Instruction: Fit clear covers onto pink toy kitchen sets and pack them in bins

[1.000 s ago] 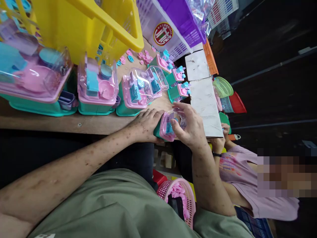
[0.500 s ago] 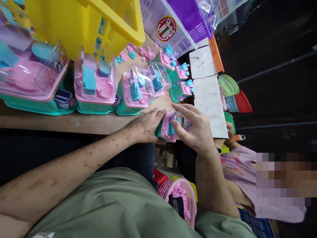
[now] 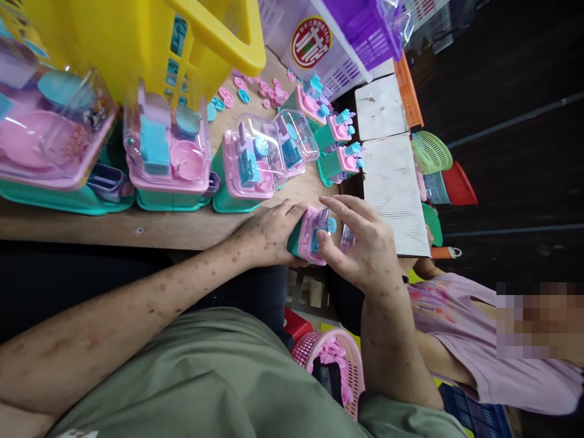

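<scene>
My left hand (image 3: 278,232) is wrapped round the green base of a small toy kitchen set (image 3: 311,236) with a pink top, at the table's front edge. The toy is tilted, its top turned to the right. Small blue and purple parts show on that top. My right hand (image 3: 362,243) curves round a clear plastic cover (image 3: 347,239), thumb below and fingers above. Part of the cover is hidden behind the hand. Whether it touches the pink rim I cannot tell. Behind my left hand stands a similar toy kitchen set (image 3: 249,167) under a clear dome.
More covered toy sets (image 3: 171,158) line the table's left edge. Uncovered ones (image 3: 340,161) stand farther back. A yellow basket (image 3: 219,36), loose pink and blue pieces (image 3: 274,91) and white cardboard (image 3: 396,194) lie around. At the right sits a person in a pink shirt (image 3: 456,328).
My right hand has drawn slightly right, away from the toy's pink top, and the clear cover's visible part has shifted with it. My left hand keeps its hold. The view has shifted a little.
</scene>
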Demonstrator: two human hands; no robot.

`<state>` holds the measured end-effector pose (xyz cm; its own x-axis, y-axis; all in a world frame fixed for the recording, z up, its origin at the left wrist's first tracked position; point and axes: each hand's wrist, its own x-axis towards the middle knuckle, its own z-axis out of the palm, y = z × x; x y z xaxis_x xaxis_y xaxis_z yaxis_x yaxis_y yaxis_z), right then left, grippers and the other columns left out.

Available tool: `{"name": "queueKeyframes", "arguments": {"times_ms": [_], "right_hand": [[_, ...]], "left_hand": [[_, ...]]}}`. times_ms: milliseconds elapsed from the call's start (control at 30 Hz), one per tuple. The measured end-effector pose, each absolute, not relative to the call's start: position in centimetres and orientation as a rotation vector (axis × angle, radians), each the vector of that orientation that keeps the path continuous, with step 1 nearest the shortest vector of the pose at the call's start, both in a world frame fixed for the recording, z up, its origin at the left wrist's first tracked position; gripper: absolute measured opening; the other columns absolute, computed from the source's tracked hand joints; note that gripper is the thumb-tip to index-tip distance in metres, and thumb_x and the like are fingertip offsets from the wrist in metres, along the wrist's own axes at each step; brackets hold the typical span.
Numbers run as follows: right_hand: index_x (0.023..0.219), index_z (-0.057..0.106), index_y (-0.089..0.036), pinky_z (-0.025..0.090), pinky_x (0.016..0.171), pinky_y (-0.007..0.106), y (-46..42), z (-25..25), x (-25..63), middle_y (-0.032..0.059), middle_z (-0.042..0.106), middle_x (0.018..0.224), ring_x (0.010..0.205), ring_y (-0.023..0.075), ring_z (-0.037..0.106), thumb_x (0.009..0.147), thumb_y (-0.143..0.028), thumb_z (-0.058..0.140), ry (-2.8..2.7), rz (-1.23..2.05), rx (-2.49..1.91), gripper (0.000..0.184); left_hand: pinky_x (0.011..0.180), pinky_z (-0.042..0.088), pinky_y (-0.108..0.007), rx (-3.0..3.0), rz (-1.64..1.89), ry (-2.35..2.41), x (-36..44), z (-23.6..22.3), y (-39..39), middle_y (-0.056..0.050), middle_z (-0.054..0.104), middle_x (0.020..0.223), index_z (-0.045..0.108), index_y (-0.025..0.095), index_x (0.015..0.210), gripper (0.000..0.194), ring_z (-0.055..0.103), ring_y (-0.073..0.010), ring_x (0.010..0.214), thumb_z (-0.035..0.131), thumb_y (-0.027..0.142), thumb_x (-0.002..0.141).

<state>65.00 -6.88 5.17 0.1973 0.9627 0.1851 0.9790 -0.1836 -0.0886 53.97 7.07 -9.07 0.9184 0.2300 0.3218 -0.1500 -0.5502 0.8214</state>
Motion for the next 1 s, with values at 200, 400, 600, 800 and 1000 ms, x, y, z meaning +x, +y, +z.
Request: {"name": "queueKeyframes", "arguments": {"times_ms": [200, 400, 600, 800, 1000], "right_hand": [[0.142, 0.078, -0.026, 0.064, 0.11, 0.058, -6.5, 5.2, 64.9, 0.0116, 0.077, 0.138, 0.125, 0.0369, 0.075, 0.097, -0.036, 0.069, -1.882, -0.112, -2.283, 0.046], [0.138, 0.079, -0.024, 0.064, 0.11, 0.057, -6.0, 5.4, 65.0, 0.0117, 0.078, 0.137, 0.125, 0.0367, 0.075, 0.095, -0.035, 0.07, -1.861, -0.056, -2.296, 0.045], [0.136, 0.08, -0.024, 0.063, 0.113, 0.054, -5.7, 4.9, 65.6, 0.0113, 0.078, 0.137, 0.126, 0.0347, 0.075, 0.094, -0.036, 0.07, -1.845, 0.066, -2.276, 0.045], [0.153, 0.07, -0.027, 0.047, 0.131, 0.058, -7.0, 4.6, 66.1, 0.0124, 0.065, 0.159, 0.152, 0.0334, 0.059, 0.108, -0.052, 0.063, -1.711, 0.213, -2.195, 0.051], [0.181, 0.029, -0.035, 0.034, 0.138, 0.057, -9.6, -0.4, 66.2, 0.0103, 0.036, 0.184, 0.17, 0.0285, 0.038, 0.114, -0.072, 0.047, -1.013, 0.552, -1.982, 0.079]], "left_hand": [[0.121, 0.053, -0.05, 2.085, 0.521, 0.062, 54.0, -9.2, 7.0, -0.015, 0.064, 0.154, 0.049, 0.02, 0.154, 0.099, 0.063, -0.0369, 0.145, 0.101, 0.047, 0.074], [0.118, 0.055, -0.053, 2.129, 0.449, 0.099, 53.9, -8.9, 7.0, -0.017, 0.065, 0.151, 0.05, 0.019, 0.155, 0.105, 0.063, -0.0411, 0.143, 0.102, 0.053, 0.071], [0.117, 0.056, -0.053, 2.111, 0.476, 0.093, 53.8, -8.9, 7.0, -0.017, 0.066, 0.149, 0.049, 0.018, 0.157, 0.106, 0.066, -0.0406, 0.139, 0.101, 0.055, 0.073], [0.125, 0.052, -0.059, 2.077, 0.541, 0.05, 54.2, -9.9, 7.1, -0.019, 0.065, 0.152, 0.047, 0.019, 0.156, 0.111, 0.064, -0.0413, 0.144, 0.104, 0.054, 0.067], [0.129, 0.049, -0.066, 2.212, 0.887, 0.226, 53.4, -10.5, 5.5, -0.031, 0.048, 0.168, 0.014, 0.018, 0.173, 0.135, 0.049, -0.048, 0.161, 0.102, 0.049, 0.076]]}}
